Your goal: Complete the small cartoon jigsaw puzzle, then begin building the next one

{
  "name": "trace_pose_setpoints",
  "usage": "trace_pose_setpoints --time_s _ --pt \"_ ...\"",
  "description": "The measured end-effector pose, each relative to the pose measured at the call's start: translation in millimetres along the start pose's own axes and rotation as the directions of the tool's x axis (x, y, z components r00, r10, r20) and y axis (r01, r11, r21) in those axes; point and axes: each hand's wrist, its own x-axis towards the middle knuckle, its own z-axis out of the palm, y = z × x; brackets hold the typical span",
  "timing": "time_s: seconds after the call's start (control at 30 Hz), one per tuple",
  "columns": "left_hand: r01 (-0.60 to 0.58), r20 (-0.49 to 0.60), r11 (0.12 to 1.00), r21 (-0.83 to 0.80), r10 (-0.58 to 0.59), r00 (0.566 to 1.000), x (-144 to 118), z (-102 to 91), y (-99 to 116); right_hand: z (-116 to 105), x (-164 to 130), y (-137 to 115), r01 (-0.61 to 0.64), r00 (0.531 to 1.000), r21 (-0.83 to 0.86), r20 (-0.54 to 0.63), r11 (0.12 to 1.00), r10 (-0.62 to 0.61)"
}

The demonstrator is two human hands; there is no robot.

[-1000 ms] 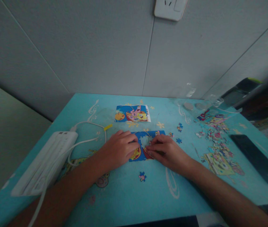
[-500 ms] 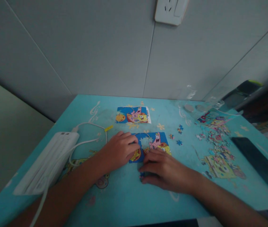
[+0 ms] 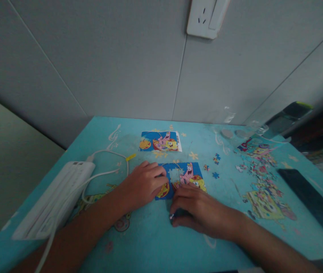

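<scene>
Right hand: pinching a puzzle piece between thumb and fingers, mostly hidden by them; overlapping the near right part of the puzzle.
Left hand: laid over the puzzle's left end, bent at the fingers; cannot tell whether pressing down or gripping the edge.
Puzzle: lying flat between and under both hands, gapped near the middle, just beyond the right fingertips.
Power strip: left of the left hand, beside the forearm.
Loose pieces: scattered just beyond and right of the right hand.
Heap of pieces: well to the right of the right hand.
Printed card: flat, straight beyond both hands.
Clear containers: far beyond the right hand; contents too blurred to tell.
</scene>
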Motion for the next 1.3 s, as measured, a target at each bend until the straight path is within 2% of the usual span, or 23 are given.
trace_pose_setpoints --time_s 0.1,0.2,0.3,0.37,0.43,0.5,0.6,0.73,1.07,1.3 --pt "0.004 0.001 1.000 0.001 -0.004 1.000 -0.3 1.3 -1.1 -3.5 -0.4 0.7 -0.006 1.000 0.120 0.007 0.993 0.005" --pt "0.005 0.005 1.000 0.005 -0.005 1.000 -0.7 3.1 -2.2 -10.2 1.0 8.6 -0.083 0.989 0.266 -0.095 0.960 0.111" --pt "0.006 0.013 1.000 0.009 -0.007 1.000 -1.1 4.0 -2.6 -16.1 3.4 24.8 -0.256 0.904 0.308 -0.260 0.917 0.340" --pt "0.007 0.017 1.000 0.010 -0.007 1.000 -1.0 3.4 -2.1 -17.2 4.8 36.5 -0.334 0.849 0.284 -0.323 0.899 0.418" --pt "0.005 0.017 1.000 0.021 -0.005 1.000 -0.6 1.9 -0.7 -15.9 5.9 45.3 -0.346 0.840 0.237 -0.352 0.908 0.412" --pt "-0.003 0.021 0.999 0.047 0.002 1.000 0.1 0.0 1.4 -13.3 7.0 49.8 -0.324 0.851 0.179 -0.374 0.929 0.369" --pt "-0.011 0.043 0.995 0.098 0.007 0.999 1.1 -2.0 4.8 -10.4 8.8 50.8 -0.293 0.861 0.097 -0.406 0.951 0.307" --pt "-0.012 0.055 0.990 0.138 0.004 0.998 1.8 -2.3 7.8 -10.9 10.5 51.1 -0.299 0.857 0.039 -0.429 0.954 0.286" --pt "0.015 0.097 0.989 0.144 -0.029 0.995 2.4 -1.8 9.6 -13.0 10.9 50.0 -0.280 0.866 -0.014 -0.435 0.960 0.246" --pt "0.016 0.069 0.991 0.132 -0.025 0.997 2.2 0.6 9.1 -13.4 10.6 46.9 -0.248 0.862 0.031 -0.449 0.968 0.235"
